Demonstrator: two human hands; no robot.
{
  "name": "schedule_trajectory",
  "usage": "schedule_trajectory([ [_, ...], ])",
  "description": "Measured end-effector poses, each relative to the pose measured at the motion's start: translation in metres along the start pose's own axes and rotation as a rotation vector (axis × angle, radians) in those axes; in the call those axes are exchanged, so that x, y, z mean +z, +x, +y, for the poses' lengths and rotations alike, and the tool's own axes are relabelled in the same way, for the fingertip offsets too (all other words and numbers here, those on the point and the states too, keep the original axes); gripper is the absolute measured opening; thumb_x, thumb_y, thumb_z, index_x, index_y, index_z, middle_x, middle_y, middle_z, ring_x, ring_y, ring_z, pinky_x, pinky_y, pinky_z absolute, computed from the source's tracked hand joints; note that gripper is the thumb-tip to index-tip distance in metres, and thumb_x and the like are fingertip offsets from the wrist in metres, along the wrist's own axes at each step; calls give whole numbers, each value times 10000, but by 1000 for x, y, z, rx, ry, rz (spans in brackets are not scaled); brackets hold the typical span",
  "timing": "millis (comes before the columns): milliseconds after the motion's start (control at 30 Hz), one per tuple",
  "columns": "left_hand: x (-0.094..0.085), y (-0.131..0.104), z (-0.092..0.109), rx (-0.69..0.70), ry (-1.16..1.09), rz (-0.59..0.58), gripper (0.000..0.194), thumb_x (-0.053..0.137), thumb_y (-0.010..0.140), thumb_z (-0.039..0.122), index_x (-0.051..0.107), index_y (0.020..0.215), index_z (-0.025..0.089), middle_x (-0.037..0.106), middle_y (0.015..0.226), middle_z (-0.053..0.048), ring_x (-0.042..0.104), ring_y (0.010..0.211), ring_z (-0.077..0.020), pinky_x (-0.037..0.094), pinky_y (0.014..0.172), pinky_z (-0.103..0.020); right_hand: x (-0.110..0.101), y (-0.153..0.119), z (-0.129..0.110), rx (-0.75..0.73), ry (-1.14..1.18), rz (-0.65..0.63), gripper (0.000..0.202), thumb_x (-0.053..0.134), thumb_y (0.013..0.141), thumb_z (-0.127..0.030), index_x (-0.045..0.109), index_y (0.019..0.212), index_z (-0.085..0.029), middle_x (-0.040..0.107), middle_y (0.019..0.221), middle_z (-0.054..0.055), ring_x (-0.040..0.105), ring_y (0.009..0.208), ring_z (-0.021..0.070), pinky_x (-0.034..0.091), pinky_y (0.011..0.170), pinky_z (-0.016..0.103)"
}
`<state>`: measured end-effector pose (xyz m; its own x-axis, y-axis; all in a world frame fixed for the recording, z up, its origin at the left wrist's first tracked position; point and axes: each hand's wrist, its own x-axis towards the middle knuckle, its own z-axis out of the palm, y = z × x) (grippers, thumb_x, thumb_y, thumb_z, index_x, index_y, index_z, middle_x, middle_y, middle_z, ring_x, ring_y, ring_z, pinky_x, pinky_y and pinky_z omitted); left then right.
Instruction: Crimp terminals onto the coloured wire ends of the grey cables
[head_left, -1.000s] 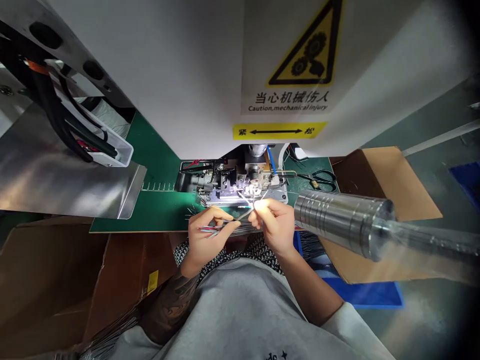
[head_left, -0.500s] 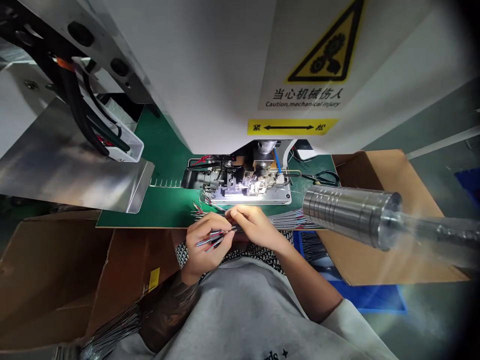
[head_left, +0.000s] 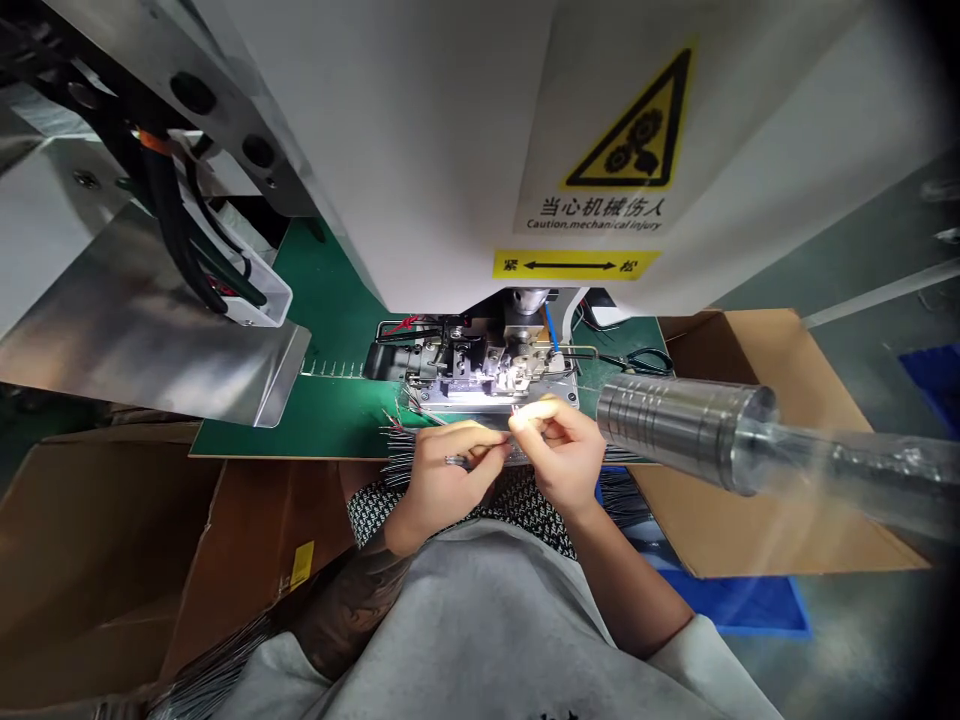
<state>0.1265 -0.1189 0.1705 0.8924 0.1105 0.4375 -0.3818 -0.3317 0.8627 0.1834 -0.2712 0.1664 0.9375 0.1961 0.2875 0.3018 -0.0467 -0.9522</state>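
Both hands are together at the front edge of the green table, just below the lit metal machine head (head_left: 487,365). My left hand (head_left: 454,475) is closed around wires, whose ends show between its fingers. My right hand (head_left: 562,450) pinches a thin wire (head_left: 514,410), its reddish tip showing above the fingertips. The fingertips of both hands nearly meet. Beside my left hand, a bundle of grey wires (head_left: 397,455) with stripped, coloured ends lies on the green table (head_left: 330,420). More wires are partly hidden behind my right hand.
A metal cylinder lamp (head_left: 686,430) juts in from the right. Black-handled scissors (head_left: 649,360) lie behind it. Cardboard boxes (head_left: 795,420) stand on both sides, with a blue tray (head_left: 757,600) low at right. A bent metal plate (head_left: 157,320) sits at left.
My right hand has moved right and turned upward, now pinching a wire tip. My left hand has shifted right and rotated, so the wires in it show less. The view has shifted slightly.
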Motion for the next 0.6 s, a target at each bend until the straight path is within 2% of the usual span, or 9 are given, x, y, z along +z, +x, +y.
schedule_trajectory([
  [100,4,1,-2,52,63,-15,219,740,911,26,700,739,156,612,662,31,501,578,-80,419,561,-236,4,2,8,123,-56,-56,235,752,961,-326,687,763,-216,566,645,-20,468,585,122,360,554,297],
  [167,6,0,-5,48,102,37,285,742,893,23,627,668,156,543,625,41,454,579,-82,386,563,-251,5,4,12,227,-59,-134,213,775,929,-342,716,770,-213,560,623,-26,437,562,113,338,539,290],
  [267,7,-4,-11,5,126,119,244,749,920,51,671,717,161,577,654,37,483,594,-86,403,581,-256,3,7,17,363,40,-220,214,834,883,-364,732,784,-203,575,629,-29,455,556,105,364,532,273],
  [333,5,-5,-15,-17,135,134,206,742,945,74,723,762,167,593,659,35,502,586,-88,418,574,-250,0,8,20,422,111,-263,214,883,850,-370,754,822,-202,561,612,-39,468,546,109,387,525,270],
  [400,2,-5,-18,-28,139,129,162,756,947,94,772,805,170,606,646,36,519,560,-87,429,550,-241,-3,10,21,426,147,-242,213,912,833,-372,784,858,-204,601,635,-32,515,568,125,436,550,284],
  [500,-3,-4,-20,-37,128,97,83,790,920,104,806,872,170,689,675,27,598,541,-91,481,539,-219,-5,12,21,361,129,-103,199,910,845,-383,820,871,-207,756,820,27,638,713,169,531,689,327],
  [600,-5,-4,-23,-136,77,69,92,760,931,123,748,852,169,721,677,23,662,528,-110,532,536,-211,-6,11,23,357,100,-66,211,888,864,-411,829,848,-209,762,824,39,627,714,176,534,695,337],
])
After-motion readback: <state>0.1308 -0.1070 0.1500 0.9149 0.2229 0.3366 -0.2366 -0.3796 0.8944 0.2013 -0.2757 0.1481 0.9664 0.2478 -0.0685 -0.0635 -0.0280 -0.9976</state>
